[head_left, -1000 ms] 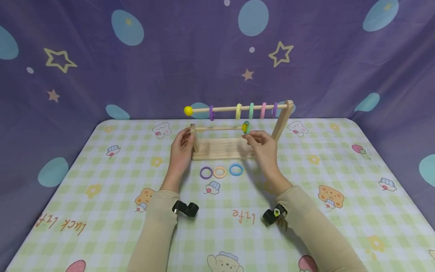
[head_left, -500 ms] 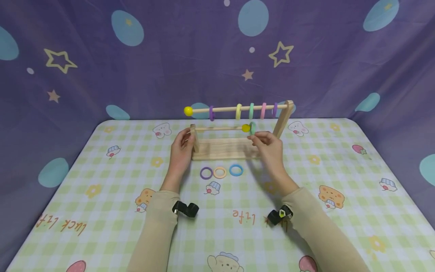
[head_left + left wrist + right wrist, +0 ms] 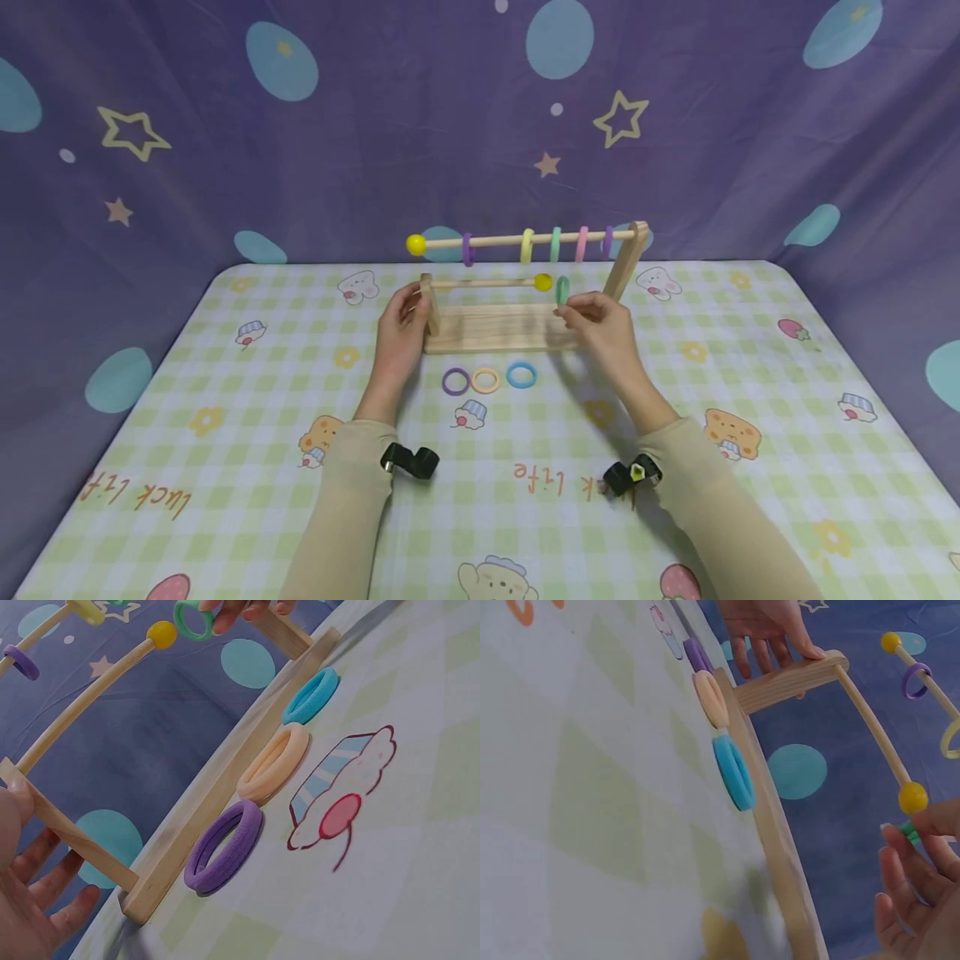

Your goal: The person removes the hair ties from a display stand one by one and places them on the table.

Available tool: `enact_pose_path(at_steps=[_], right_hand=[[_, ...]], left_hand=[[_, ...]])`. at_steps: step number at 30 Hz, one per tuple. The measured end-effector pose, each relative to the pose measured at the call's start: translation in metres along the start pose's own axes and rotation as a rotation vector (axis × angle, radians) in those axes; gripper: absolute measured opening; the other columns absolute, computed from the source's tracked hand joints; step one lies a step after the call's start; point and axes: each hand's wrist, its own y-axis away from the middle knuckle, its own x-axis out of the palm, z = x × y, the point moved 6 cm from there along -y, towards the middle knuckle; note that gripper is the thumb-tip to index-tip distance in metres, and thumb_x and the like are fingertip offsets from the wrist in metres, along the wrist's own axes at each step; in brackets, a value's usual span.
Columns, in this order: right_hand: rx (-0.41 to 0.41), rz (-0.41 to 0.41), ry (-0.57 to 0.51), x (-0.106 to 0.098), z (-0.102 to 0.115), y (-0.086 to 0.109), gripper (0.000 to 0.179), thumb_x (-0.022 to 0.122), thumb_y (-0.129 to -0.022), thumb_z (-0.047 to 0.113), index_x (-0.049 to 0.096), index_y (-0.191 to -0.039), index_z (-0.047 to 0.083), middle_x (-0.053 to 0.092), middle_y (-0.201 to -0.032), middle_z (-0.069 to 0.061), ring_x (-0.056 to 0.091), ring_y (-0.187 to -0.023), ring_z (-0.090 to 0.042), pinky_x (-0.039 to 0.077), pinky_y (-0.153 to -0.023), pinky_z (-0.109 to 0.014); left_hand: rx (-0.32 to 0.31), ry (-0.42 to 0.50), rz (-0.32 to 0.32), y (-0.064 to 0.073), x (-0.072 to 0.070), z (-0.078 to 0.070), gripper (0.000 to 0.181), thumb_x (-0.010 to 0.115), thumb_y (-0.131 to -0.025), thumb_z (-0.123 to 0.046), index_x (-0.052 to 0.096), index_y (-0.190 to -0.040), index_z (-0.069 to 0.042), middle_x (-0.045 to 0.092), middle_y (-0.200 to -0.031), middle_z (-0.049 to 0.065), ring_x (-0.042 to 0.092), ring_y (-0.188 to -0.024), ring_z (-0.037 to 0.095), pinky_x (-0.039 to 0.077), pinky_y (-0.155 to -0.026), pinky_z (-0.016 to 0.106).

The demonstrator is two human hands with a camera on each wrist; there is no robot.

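Note:
My left hand point(image 3: 400, 329) holds the short left post point(image 3: 429, 304) of a wooden rack point(image 3: 495, 329), thumb in front and fingers behind. With thumb and fingertips, my right hand point(image 3: 606, 329) pinches a green hair tie point(image 3: 562, 280). That tie is just right of the yellow ball point(image 3: 543, 282) ending the lower rod point(image 3: 483, 284), apart from it in the head view. On the tablecloth before the rack lie a purple hair tie point(image 3: 198, 859), a peach hair tie point(image 3: 252, 787) and a blue hair tie point(image 3: 332, 682).
The upper rod point(image 3: 495, 241) runs from the tall right post point(image 3: 626, 262) to another yellow ball point(image 3: 416, 245). Several hair ties hang on it, among them a yellow one point(image 3: 527, 247) and a pink one point(image 3: 581, 245). A purple curtain point(image 3: 337, 167) stands behind the table.
My right hand has drawn the green hair tie rightward, off the yellow ball at the lower rod's end. My left hand stays on the short post.

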Motion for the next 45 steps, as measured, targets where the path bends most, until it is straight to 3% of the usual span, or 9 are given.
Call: enact_pose_path(at_steps=[8, 15, 21, 29, 39, 42, 45], right_hand=[[0.000, 0.109, 0.095, -0.004, 0.004, 0.002, 0.026, 0.070, -0.093, 0.015, 0.067, -0.107, -0.006, 0.071, -0.104, -0.020, 0.068, -0.097, -0.034, 0.056, -0.085, -0.039], [0.004, 0.196, 0.170, -0.007, 0.005, 0.005, 0.021, 0.067, -0.093, 0.009, 0.066, -0.107, -0.007, 0.071, -0.104, -0.020, 0.066, -0.100, -0.040, 0.056, -0.084, -0.034], [0.013, 0.274, 0.272, -0.009, 0.005, 0.009, 0.022, 0.068, -0.093, 0.010, 0.066, -0.108, -0.007, 0.070, -0.100, -0.020, 0.066, -0.096, -0.039, 0.055, -0.085, -0.045], [-0.048, 0.359, 0.413, -0.010, 0.002, 0.012, 0.015, 0.068, -0.093, 0.009, 0.068, -0.103, -0.003, 0.069, -0.096, -0.015, 0.066, -0.090, -0.029, 0.053, -0.079, -0.036], [-0.086, 0.430, 0.483, -0.015, 0.001, 0.020, 0.012, 0.066, -0.093, 0.004, 0.067, -0.102, -0.003, 0.069, -0.099, -0.016, 0.065, -0.092, -0.029, 0.053, -0.082, -0.041], [-0.096, 0.448, 0.511, -0.016, 0.001, 0.021, 0.011, 0.065, -0.093, 0.003, 0.068, -0.102, -0.002, 0.069, -0.099, -0.014, 0.064, -0.092, -0.028, 0.052, -0.083, -0.042], [-0.103, 0.463, 0.543, -0.016, 0.000, 0.022, 0.010, 0.066, -0.092, 0.003, 0.069, -0.101, -0.001, 0.069, -0.099, -0.013, 0.064, -0.092, -0.027, 0.052, -0.082, -0.043]], left_hand=[[-0.009, 0.007, 0.002, 0.001, 0.000, -0.002, 0.050, 0.052, -0.104, -0.024, 0.044, -0.145, 0.003, 0.049, -0.142, 0.024, 0.046, -0.133, 0.032, 0.033, -0.114, 0.035], [-0.009, -0.002, -0.001, 0.001, 0.000, -0.002, 0.050, 0.052, -0.104, -0.025, 0.045, -0.144, 0.003, 0.050, -0.142, 0.023, 0.047, -0.132, 0.031, 0.033, -0.113, 0.035], [-0.012, -0.003, 0.002, 0.000, 0.000, 0.000, 0.049, 0.052, -0.104, -0.026, 0.045, -0.145, 0.001, 0.049, -0.142, 0.023, 0.046, -0.133, 0.031, 0.033, -0.113, 0.035], [-0.017, -0.010, 0.000, 0.001, 0.000, 0.001, 0.050, 0.052, -0.104, -0.026, 0.045, -0.145, 0.001, 0.049, -0.142, 0.023, 0.046, -0.133, 0.031, 0.033, -0.113, 0.035], [-0.012, -0.010, 0.000, 0.000, 0.000, 0.000, 0.048, 0.052, -0.104, -0.023, 0.045, -0.144, 0.002, 0.049, -0.141, 0.025, 0.047, -0.132, 0.033, 0.033, -0.113, 0.036], [-0.022, -0.006, 0.004, 0.001, 0.000, -0.002, 0.048, 0.052, -0.104, -0.022, 0.044, -0.145, 0.003, 0.048, -0.142, 0.025, 0.046, -0.133, 0.033, 0.033, -0.113, 0.036], [-0.032, -0.004, 0.013, 0.006, 0.000, -0.015, 0.046, 0.051, -0.104, -0.017, 0.043, -0.143, 0.007, 0.047, -0.141, 0.028, 0.045, -0.133, 0.036, 0.033, -0.113, 0.037]])
